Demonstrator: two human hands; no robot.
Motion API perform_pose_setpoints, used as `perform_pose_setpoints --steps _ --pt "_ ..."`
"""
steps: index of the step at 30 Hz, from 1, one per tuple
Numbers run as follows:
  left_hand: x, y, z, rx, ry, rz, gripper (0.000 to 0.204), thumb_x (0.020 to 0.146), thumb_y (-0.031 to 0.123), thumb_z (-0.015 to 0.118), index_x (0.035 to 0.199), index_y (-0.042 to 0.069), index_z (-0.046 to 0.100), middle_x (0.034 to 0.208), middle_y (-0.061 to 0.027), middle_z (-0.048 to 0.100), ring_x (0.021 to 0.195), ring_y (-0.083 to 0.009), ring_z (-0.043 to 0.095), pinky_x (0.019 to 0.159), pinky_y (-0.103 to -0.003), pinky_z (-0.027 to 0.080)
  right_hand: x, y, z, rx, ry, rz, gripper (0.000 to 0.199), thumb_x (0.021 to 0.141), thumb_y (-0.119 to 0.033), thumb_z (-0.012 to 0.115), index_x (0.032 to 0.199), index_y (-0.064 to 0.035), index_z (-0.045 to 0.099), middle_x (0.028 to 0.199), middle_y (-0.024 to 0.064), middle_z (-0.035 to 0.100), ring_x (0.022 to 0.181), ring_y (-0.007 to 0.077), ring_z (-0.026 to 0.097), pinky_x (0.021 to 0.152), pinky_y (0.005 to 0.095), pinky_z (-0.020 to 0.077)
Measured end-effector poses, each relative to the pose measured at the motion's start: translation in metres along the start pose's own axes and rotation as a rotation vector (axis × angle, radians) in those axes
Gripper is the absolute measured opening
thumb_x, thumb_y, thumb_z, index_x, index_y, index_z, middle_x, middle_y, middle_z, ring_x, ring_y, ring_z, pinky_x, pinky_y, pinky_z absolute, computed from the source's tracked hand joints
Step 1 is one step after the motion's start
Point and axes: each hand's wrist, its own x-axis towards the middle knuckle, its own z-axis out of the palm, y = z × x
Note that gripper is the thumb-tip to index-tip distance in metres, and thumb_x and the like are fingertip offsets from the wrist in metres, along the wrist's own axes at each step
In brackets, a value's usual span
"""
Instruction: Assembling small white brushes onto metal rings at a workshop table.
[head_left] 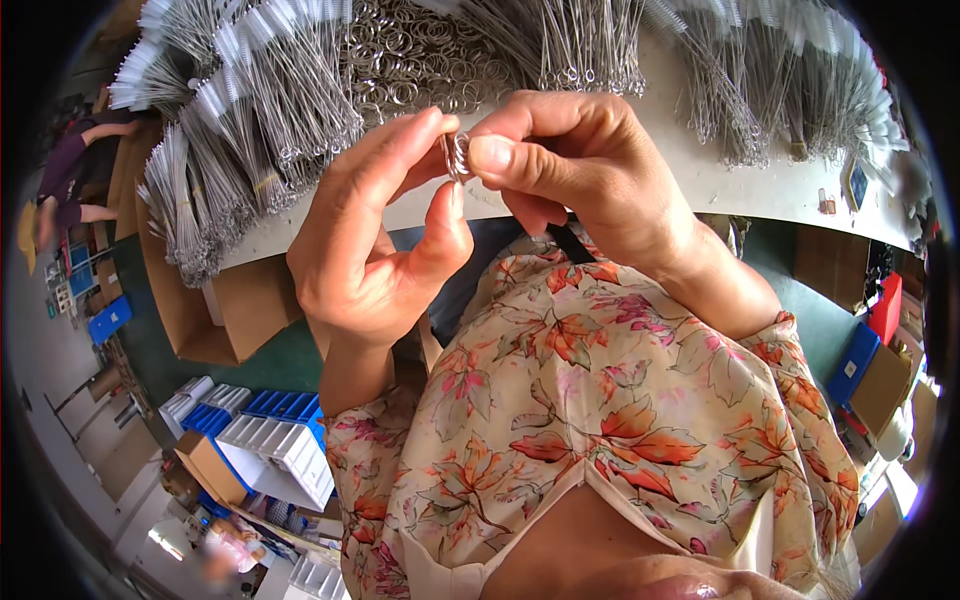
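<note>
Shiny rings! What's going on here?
A person is holding a few metal rings between the fingertips of the left hand and the right hand, up near the table's front edge. A big pile of loose rings lies on the table, with bundles of thin brushes on both sides of it.

From my remote seat, I have the table [765, 192] spanning ten to two o'clock, bearing a ring heap [425, 60] near twelve, between left brush bundles [285, 95] at ten and right brush bundles [800, 85] at two. Toward twelve, before that heap, I see held rings [457, 157] between the left hand [365, 225] and right hand [590, 160]. An open box [258, 305] sits at nine, stacked bins [285, 450] at eight.
</note>
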Motion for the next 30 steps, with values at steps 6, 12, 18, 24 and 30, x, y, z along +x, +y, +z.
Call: perform_pose_setpoints --steps 6,12,18,24,30 --pt "-0.003 -0.002 -0.005 0.035 -0.053 -0.025 0.034 0.073 -0.008 0.063 0.107 -0.007 0.058 0.098 -0.0165 0.063 0.083 -0.0212 0.065 0.07 -0.028 0.055 0.003 0.004 -0.001 -0.042 -0.005 -0.019 0.02 0.082 -0.022 0.066 0.084 -0.0025 0.067 0.065 -0.0002 0.058 0.053 0.0052 0.05 0.047 0.0192 0.0388" --pt "0.001 -0.006 -0.014 -0.167 -0.125 -0.222 0.029 0.075 -0.009 0.061 0.104 -0.008 0.059 0.098 -0.0158 0.063 0.083 -0.0189 0.064 0.072 -0.027 0.054 0.012 0.003 -0.011 -0.28 -0.128 -0.048 0.015 0.082 -0.017 0.066 0.082 -0.0015 0.066 0.069 0.0016 0.061 0.055 0.0062 0.053 0.051 0.0203 0.0436" --pt "0.008 -0.012 -0.025 -0.487 -0.177 -0.5 0.028 0.08 -0.007 0.057 0.107 -0.011 0.055 0.098 -0.0138 0.063 0.089 -0.0151 0.061 0.081 -0.027 0.05 0.012 -0.003 -0.012 -0.159 -0.214 0.137 0.019 0.087 -0.019 0.058 0.089 -0.0006 0.062 0.071 -0.0006 0.06 0.058 0.005 0.055 0.049 0.0185 0.04" --pt "-0.004 -0.027 -0.033 -0.272 -0.226 -0.635 0.029 0.082 0.002 0.061 0.111 -0.001 0.057 0.096 -0.0082 0.063 0.085 -0.009 0.06 0.074 -0.023 0.05 0.023 0.036 -0.005 -0.938 0.07 -0.515 0.005 0.08 -0.008 0.061 0.084 -0.0053 0.061 0.071 0.0052 0.056 0.054 0.016 0.056 0.049 0.026 0.0445" --pt "0.009 -0.09 -0.138 0.308 0.014 -0.687 0.016 0.086 0.01 0.059 0.098 0.0 0.061 0.087 -0.0078 0.064 0.075 -0.0148 0.064 0.066 -0.025 0.052 0.006 0.098 -0.029 -1.457 0.068 -0.549 0.013 0.073 -0.003 0.059 0.085 -0.0068 0.059 0.075 0.0054 0.053 0.064 0.0217 0.057 0.052 0.0302 0.0463"
